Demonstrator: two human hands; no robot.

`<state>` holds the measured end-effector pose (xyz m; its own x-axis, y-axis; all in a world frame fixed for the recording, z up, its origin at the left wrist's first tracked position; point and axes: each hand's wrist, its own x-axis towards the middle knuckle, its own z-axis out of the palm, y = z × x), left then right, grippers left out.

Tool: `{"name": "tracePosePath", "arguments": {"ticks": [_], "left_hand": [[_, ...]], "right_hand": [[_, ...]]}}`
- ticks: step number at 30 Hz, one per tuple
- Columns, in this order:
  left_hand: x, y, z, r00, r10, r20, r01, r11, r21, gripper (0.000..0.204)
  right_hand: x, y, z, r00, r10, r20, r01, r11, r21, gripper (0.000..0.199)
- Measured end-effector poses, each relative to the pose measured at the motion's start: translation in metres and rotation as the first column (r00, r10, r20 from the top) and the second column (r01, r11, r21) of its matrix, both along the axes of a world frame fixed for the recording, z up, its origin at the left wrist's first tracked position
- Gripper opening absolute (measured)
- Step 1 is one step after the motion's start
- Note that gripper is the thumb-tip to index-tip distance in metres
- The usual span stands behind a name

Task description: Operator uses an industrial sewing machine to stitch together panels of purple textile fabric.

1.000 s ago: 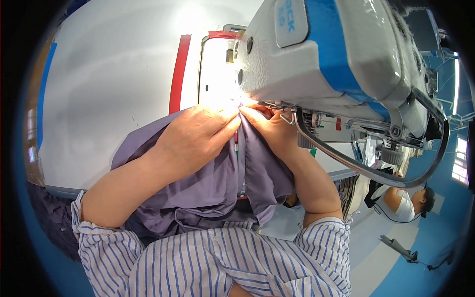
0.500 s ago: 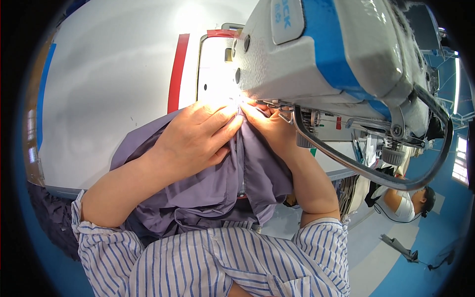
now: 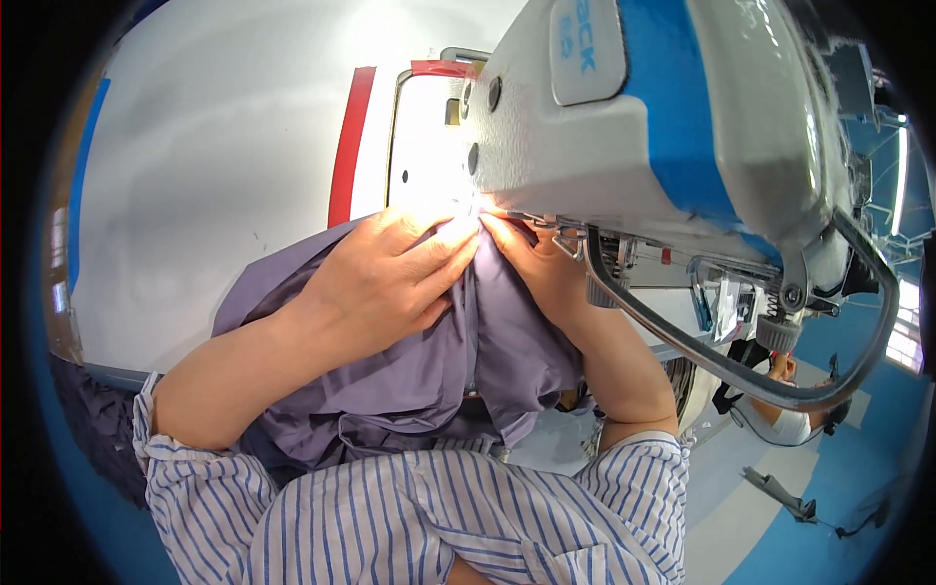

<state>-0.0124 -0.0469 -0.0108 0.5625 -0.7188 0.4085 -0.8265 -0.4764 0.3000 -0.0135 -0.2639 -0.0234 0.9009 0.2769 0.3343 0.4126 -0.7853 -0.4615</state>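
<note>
A purple-grey piece of fabric (image 3: 390, 380) lies gathered at the table's front edge and hangs over it toward my lap. My left hand (image 3: 385, 273) pinches it close to the needle area of a white and blue sewing machine (image 3: 575, 146). On the other side of a fold, my right hand (image 3: 541, 268) grips the same fabric with thumb and fingers, partly under the machine's head. Both sets of fingertips are nearly together in the bright lamp glare, which hides the needle and the exact edge being held.
Red tape (image 3: 351, 146) marks the white tabletop (image 3: 214, 166) left of the machine bed. A bent metal bar (image 3: 721, 366) curves out at the right. Dark cloth (image 3: 97, 419) hangs at the far left. Another person (image 3: 790, 419) sits beyond, at the right.
The view has shifted slightly, so the machine appears a little farther right and lower. Both hands stay on the fabric in nearly the same place. The person at the right has leaned lower.
</note>
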Motion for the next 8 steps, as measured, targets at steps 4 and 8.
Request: {"name": "tracePosePath", "arguments": {"ticks": [4, 8], "left_hand": [[-0.0003, 0.0002, 0.0014, 0.999, -0.003, -0.036, 0.003, 1.000, 0.005, 0.048], [-0.0036, 0.0026, 0.0029, 1.000, 0.005, -0.027, -0.005, 1.000, 0.011, 0.047]], "right_hand": [[0.0023, -0.0088, -0.0018, 0.990, 0.075, -0.123, -0.070, 0.997, 0.045, 0.023], [0.0015, -0.0094, -0.0008, 0.989, 0.142, -0.049, -0.149, 0.975, -0.163, 0.028]]}}
